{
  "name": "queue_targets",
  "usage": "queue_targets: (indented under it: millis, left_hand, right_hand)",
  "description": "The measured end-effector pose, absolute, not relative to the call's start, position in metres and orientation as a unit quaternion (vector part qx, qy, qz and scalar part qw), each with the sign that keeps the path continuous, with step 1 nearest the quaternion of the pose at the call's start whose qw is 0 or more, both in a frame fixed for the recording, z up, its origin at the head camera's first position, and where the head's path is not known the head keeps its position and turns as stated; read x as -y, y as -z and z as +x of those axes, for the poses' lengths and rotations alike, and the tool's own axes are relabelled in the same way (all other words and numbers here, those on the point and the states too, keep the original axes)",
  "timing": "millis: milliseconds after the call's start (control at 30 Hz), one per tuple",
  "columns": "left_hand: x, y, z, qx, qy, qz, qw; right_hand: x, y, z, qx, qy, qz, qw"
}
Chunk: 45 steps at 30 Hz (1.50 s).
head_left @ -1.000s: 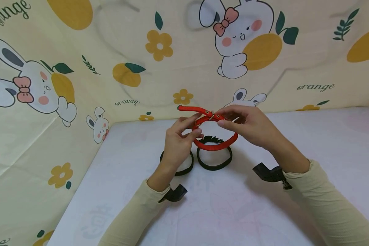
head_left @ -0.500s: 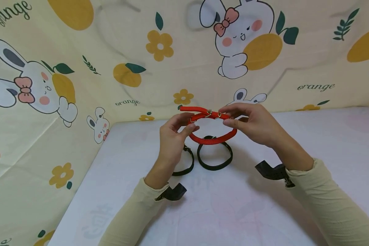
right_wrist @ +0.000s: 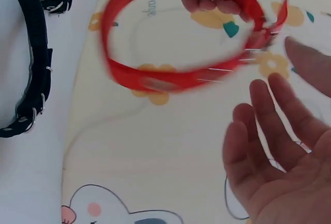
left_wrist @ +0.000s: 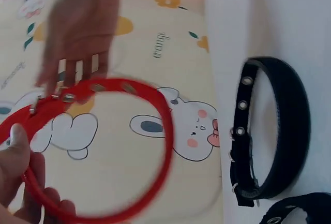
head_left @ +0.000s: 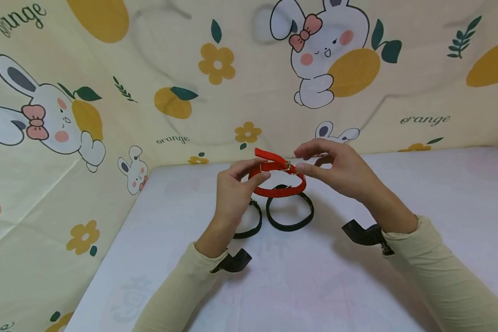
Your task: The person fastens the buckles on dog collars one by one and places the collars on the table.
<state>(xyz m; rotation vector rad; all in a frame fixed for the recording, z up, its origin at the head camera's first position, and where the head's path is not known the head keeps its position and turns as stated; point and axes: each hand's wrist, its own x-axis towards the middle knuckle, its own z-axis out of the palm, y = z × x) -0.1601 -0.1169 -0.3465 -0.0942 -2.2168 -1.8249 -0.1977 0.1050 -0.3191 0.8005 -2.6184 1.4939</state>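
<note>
Left hand (head_left: 232, 189) grips red collar (head_left: 279, 190)

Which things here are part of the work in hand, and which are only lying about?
In hand:
red collar
left hand, pinching the collar
right hand, at the buckle end, fingers relaxed

Lying about:
two black collars on the white table
rabbit-print backdrop

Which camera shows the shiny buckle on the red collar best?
The head view: the buckle on the red collar sits sharp between the left hand and right hand. In the left wrist view it is small and blurred; in the right wrist view it is smeared by motion.
</note>
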Motion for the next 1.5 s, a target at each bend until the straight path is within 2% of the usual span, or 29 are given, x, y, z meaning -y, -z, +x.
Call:
queue_targets:
  millis: [200, 467, 600, 867, 1067, 1200, 1500]
  left_hand:
    - [0.109, 0.35, -0.156, 0.818, 0.543, -0.087, 0.169]
    - [0.112, 0.345, -0.154, 0.85, 0.498, -0.11, 0.133]
    - [0.11, 0.346, -0.153, 0.86, 0.474, -0.126, 0.141]
    - [0.104, 0.351, -0.15, 0.847, 0.462, -0.173, 0.199]
    - [0.103, 0.356, -0.149, 0.835, 0.469, -0.156, 0.24]
    - [0.103, 0.357, -0.149, 0.833, 0.474, -0.151, 0.243]
    - [0.1, 0.355, -0.147, 0.838, 0.459, -0.161, 0.248]
  right_hand:
    - [-0.097, 0.318, -0.189, 0.837, -0.45, 0.309, 0.026]
    - [-0.096, 0.321, -0.188, 0.828, -0.463, 0.309, 0.067]
    - [-0.099, 0.32, -0.187, 0.828, -0.468, 0.301, 0.067]
    - [-0.102, 0.317, -0.185, 0.819, -0.486, 0.295, 0.081]
    - [-0.104, 0.313, -0.183, 0.808, -0.492, 0.317, 0.062]
    - [-0.105, 0.31, -0.182, 0.82, -0.48, 0.309, 0.055]
    - [-0.105, 0.309, -0.18, 0.851, -0.431, 0.29, 0.08]
